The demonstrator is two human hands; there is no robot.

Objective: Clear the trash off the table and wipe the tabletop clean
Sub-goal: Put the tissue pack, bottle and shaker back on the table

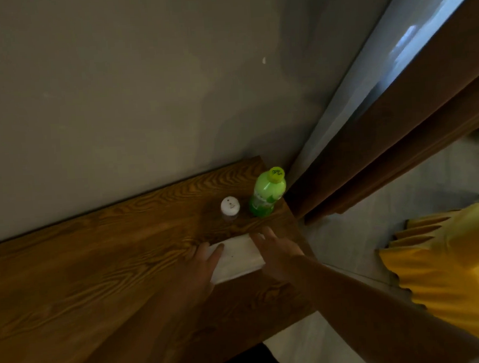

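Note:
A white folded paper towel (237,258) lies flat on the brown wooden table (84,275) near its right end. My left hand (201,265) rests on the towel's left edge, fingers spread. My right hand (279,252) presses on its right edge, fingers apart and pointing toward the wall. Behind the towel stands a green bottle (267,196) with a yellow cap. To its left stands a small clear bottle with a white cap (230,207).
The table runs along a grey wall (143,89). A brown door frame (385,150) and pale floor (375,215) lie past the table's right end. My yellow sleeve (448,266) is at the right edge.

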